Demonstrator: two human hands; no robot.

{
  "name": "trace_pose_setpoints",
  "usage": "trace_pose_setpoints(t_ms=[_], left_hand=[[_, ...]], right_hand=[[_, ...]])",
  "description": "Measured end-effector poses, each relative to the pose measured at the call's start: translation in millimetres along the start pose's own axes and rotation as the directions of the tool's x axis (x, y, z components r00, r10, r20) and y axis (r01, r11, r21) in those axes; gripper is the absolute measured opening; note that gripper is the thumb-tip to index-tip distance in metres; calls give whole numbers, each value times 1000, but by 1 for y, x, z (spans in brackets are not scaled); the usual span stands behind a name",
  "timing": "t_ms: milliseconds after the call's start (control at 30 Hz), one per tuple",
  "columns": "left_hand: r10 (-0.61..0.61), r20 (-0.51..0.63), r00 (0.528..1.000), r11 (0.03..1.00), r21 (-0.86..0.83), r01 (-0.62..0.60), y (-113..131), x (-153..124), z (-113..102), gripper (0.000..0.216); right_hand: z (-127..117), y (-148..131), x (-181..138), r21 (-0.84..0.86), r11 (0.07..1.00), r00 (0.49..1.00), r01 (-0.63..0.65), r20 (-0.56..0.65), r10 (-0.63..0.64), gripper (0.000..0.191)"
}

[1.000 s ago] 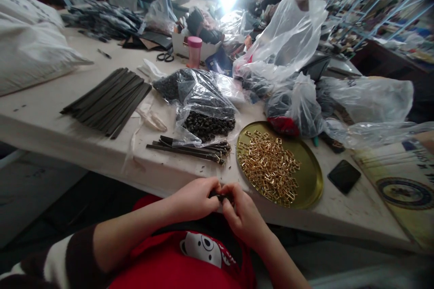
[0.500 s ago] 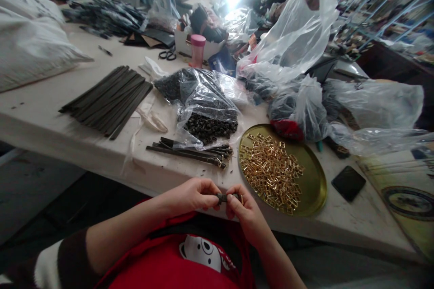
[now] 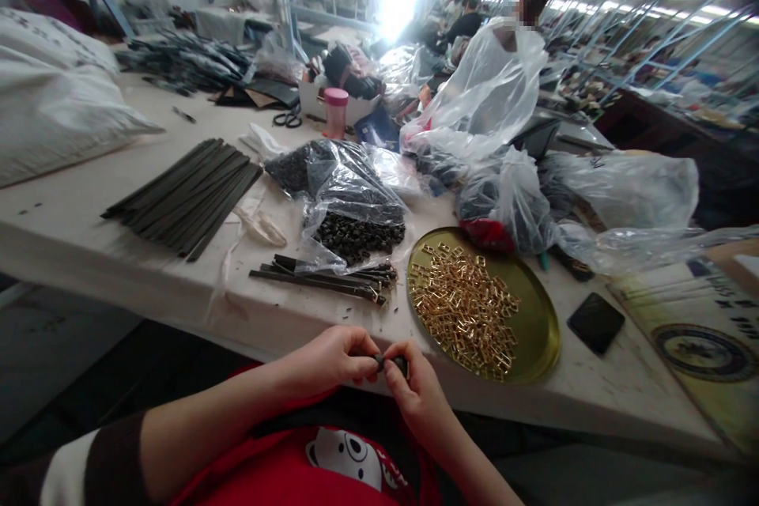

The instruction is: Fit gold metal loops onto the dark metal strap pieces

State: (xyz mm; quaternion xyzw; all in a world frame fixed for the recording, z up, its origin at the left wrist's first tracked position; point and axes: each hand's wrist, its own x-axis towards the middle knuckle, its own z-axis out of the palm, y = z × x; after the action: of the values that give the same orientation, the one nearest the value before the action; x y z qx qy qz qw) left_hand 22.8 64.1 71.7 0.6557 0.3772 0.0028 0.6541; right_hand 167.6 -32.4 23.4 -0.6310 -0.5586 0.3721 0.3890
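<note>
Close to my body, in front of the table edge, my left hand (image 3: pixel 339 356) and my right hand (image 3: pixel 412 379) meet, both closed in a pinch. Between their fingertips shows a short stretch of dark strap (image 3: pixel 379 362); most of it is hidden by the fingers. Beyond them lie several dark straps with gold buckles at their right ends (image 3: pixel 317 282). A clear plastic bag (image 3: pixel 361 191) spills small black loops (image 3: pixel 356 236) behind those straps. To the right, a round gold tray (image 3: pixel 542 340) holds a heap of gold buckles (image 3: pixel 462 304).
A stack of plain dark straps (image 3: pixel 181 198) lies at left, near a white sack (image 3: pixel 53 111). Scissors (image 3: pixel 288 118) and a pink-lidded jar (image 3: pixel 335 115) stand farther back. Plastic bags (image 3: pixel 504 198) crowd the right, with a black phone (image 3: pixel 596 322) beside the tray.
The camera view has tilted up and shifted slightly, so the table sits lower. My hands have come closer together; the gold glint beside my right fingers no longer shows.
</note>
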Motion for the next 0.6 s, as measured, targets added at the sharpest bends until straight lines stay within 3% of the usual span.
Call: trace_pose_setpoints(t_ms=[200, 367, 500, 600], left_hand=[[16, 48, 999, 987, 160, -24, 2, -1, 9, 17], [18, 113, 993, 996, 82, -28, 4, 0, 17, 14], [6, 61, 998, 986, 165, -16, -1, -2, 15, 17], [2, 19, 1000, 987, 160, -5, -6, -1, 18, 18]], right_hand=[[-6, -2, -11, 34, 992, 990, 121, 66, -123, 18], [-9, 0, -17, 66, 991, 988, 119, 91, -125, 24], [-10, 5, -18, 1, 995, 992, 95, 79, -95, 30], [-7, 7, -17, -18, 990, 990, 140, 24, -139, 30]])
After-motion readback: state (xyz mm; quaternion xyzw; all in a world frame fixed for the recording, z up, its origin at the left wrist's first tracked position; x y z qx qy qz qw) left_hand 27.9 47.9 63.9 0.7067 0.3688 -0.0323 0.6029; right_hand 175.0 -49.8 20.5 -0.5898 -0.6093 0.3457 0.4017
